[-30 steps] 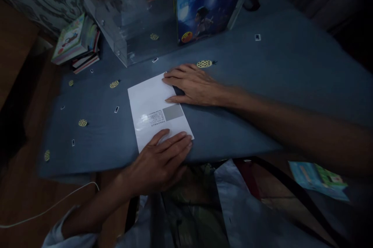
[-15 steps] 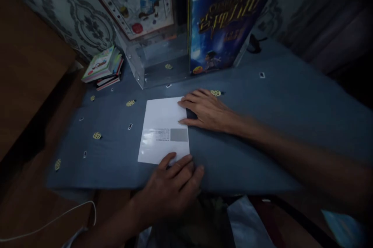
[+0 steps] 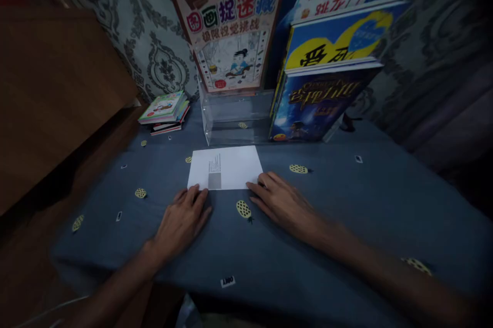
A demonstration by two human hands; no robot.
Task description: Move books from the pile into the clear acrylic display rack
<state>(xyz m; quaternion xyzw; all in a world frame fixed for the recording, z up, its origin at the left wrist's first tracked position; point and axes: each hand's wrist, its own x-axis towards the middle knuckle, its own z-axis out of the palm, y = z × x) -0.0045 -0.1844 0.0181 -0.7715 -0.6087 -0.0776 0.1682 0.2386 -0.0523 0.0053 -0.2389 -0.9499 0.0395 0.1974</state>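
Observation:
A white sheet or thin booklet (image 3: 239,166) lies flat on the blue table cloth, its long side toward me. It carries a grey square and a small block of print left of centre. My left hand (image 3: 181,217) rests palm down at its near left corner, fingers spread and fingertips on the edge. At the near right corner, my right hand (image 3: 283,202) touches the edge with its fingertips, fingers apart. Neither hand lifts the sheet. Whether a fingertip reaches under its edge I cannot tell.
Behind the sheet stands a clear acrylic rack (image 3: 239,135) with upright picture books, among them a dark blue one (image 3: 308,107) and a pink-bordered one (image 3: 234,35). A small stack of books (image 3: 165,112) sits at the back left. The table cloth (image 3: 327,230) has pineapple prints.
The white sheet has turned about a quarter, from upright to lengthwise. My left hand has moved to its near left corner, my right hand to its near right corner. The view has tilted up.

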